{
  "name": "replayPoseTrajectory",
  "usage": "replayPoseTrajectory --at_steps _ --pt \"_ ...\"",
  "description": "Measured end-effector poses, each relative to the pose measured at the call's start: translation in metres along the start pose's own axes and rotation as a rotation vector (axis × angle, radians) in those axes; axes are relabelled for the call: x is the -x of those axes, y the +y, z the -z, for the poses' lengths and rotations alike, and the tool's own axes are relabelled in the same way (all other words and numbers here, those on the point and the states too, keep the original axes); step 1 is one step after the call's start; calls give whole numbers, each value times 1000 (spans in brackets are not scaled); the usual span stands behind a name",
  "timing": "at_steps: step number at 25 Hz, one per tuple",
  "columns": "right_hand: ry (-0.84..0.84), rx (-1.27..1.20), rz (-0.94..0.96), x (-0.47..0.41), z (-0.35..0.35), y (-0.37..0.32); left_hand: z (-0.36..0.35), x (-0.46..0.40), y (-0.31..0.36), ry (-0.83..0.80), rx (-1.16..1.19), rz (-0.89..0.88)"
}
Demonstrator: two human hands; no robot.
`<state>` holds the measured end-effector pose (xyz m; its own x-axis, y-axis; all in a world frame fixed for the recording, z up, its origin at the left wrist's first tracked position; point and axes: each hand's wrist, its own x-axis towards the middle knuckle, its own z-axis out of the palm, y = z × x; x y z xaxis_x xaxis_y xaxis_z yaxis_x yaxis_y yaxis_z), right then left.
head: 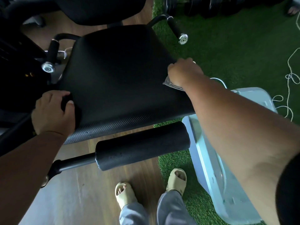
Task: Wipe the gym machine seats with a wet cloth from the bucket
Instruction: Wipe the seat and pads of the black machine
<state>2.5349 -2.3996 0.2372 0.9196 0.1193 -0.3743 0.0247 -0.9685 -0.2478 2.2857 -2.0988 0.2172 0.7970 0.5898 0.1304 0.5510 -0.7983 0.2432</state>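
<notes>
A black padded gym machine seat (116, 75) fills the middle of the view. My right hand (184, 71) grips a grey cloth (170, 83) and holds it against the seat's right edge; most of the cloth is hidden under the hand. My left hand (52, 111) holds the seat's left front corner, thumb on top of the pad. A pale blue bucket (211, 159) stands on the green turf at the right, partly hidden behind my right forearm.
A black foam roller pad (142, 145) on a bar juts out below the seat. Two black handles with chrome caps (183, 38) (48, 67) flank the seat. Weight plates (203, 5) lie at the back, white rope (292, 75) on the turf, my sandalled feet (177, 179) on the floor.
</notes>
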Motion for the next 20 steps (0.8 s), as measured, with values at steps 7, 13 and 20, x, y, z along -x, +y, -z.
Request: replayPoseTrajectory --at_steps 7,13,20 --pt "245 -251 -34 73 -27 68 3 2 3 -13 9 -1" --pt "452 -2 251 138 -116 41 -1 3 -2 -2 9 -13" --pt "374 111 458 168 -141 -64 -4 3 -9 20 81 -21"
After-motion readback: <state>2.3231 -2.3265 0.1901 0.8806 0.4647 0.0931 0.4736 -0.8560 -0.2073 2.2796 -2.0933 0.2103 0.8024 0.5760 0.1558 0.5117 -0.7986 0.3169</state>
